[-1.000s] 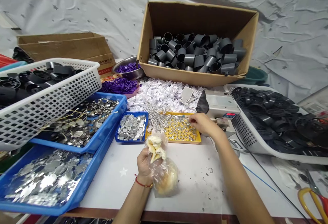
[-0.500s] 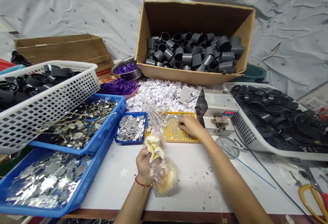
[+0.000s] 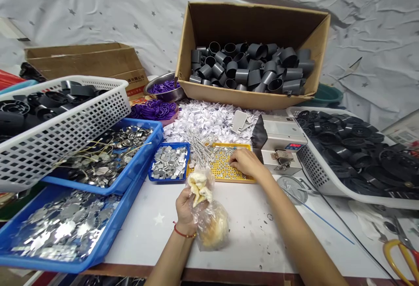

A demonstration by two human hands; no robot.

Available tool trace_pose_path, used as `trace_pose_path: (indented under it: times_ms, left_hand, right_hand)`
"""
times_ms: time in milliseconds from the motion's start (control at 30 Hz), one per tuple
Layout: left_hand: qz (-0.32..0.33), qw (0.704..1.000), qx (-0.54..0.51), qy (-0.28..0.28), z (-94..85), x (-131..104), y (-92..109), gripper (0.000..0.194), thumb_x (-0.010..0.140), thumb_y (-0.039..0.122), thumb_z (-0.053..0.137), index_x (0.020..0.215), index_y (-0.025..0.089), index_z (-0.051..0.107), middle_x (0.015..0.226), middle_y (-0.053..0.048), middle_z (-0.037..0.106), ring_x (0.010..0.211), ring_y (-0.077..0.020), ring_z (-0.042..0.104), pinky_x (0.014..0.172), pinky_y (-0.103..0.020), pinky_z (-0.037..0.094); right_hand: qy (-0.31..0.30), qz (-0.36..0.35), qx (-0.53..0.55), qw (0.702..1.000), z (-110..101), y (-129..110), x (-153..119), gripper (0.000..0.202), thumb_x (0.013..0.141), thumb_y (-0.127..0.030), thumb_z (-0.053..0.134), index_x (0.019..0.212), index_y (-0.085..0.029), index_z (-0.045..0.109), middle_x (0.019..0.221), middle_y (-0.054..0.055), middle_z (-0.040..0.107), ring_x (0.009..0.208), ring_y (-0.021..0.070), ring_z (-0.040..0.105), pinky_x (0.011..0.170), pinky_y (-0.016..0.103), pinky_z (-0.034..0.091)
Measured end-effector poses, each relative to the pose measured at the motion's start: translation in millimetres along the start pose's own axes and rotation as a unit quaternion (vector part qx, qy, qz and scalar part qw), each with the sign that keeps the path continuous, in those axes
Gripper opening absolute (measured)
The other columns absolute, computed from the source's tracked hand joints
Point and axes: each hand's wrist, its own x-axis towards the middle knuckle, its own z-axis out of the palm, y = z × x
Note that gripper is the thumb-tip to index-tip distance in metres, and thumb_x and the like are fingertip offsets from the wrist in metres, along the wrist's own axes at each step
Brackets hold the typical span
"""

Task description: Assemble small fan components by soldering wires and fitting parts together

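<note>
Hands [image 3: 245, 162]: R [image 3: 245, 162] shifted, L [image 3: 185, 207] w/ 2 buns [image 3: 214, 229]

A cardboard box [image 3: 242, 97] of dark grey cylindrical parts [image 3: 242, 76] sits at the back of the bench [image 3: 242, 220], a metal bowl [image 3: 172, 95] of purple loops [image 3: 163, 86] just beside it. On the right, scissors [image 3: 401, 238] lie near a white basket [image 3: 314, 170] of black plastic parts [image 3: 350, 146]. On the left, a brown carton [image 3: 81, 62] stands behind a perforated basket [image 3: 72, 130].

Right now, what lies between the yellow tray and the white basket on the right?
The head view shows a boxy device with a red display, the right forearm crossing nearer.
</note>
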Motion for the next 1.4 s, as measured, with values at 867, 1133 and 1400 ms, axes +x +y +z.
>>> trace_pose_path:
  times_ms: [867, 1133, 1400]
  left_hand:
    - [-0.008, 1.000, -0.003, -0.009, -1.4, -0.8, 0.7, 0.013, 0.057, 0.023, 0.065, 0.063, 0.012, 0.061, 0.056, -0.003, 0.057, 0.043, -0.0106, 0.047, 0.035, -0.018, 0.034]
    - [-0.014, 1.000, 0.002, -0.020, -3.1, 1.2, -0.2, 0.011, 0.059, 0.023, 0.062, 0.061, 0.013, 0.059, 0.055, -0.002, 0.055, 0.041, -0.0093, 0.045, 0.034, -0.018, 0.033]
    - [-0.014, 1.000, 0.000, -0.003, -3.8, 0.5, 1.3, 0.012, 0.059, 0.024, 0.063, 0.061, 0.013, 0.059, 0.056, -0.002, 0.054, 0.042, -0.0099, 0.046, 0.035, -0.018, 0.036]
  right_hand:
    - [-0.011, -0.103, 0.061, 0.993, 30.2, -37.4, 0.2, 0.017, 0.092, -0.017, 0.043, 0.080, -0.017, 0.055, 0.087, 0.006, 0.060, 0.075, 0.0155, 0.049, 0.068, 0.027, 0.032]
    - [-0.017, -0.101, 0.060, 0.993, 27.5, -39.9, 0.5, 0.014, 0.090, -0.015, 0.049, 0.080, -0.017, 0.059, 0.087, 0.006, 0.063, 0.075, 0.0150, 0.051, 0.068, 0.026, 0.031]
    - [0.046, -0.055, 0.124, 0.990, 22.6, -36.3, 6.6, 0.008, 0.080, -0.012, 0.060, 0.074, -0.018, 0.063, 0.079, 0.002, 0.067, 0.072, 0.0134, 0.056, 0.063, 0.023, 0.032]
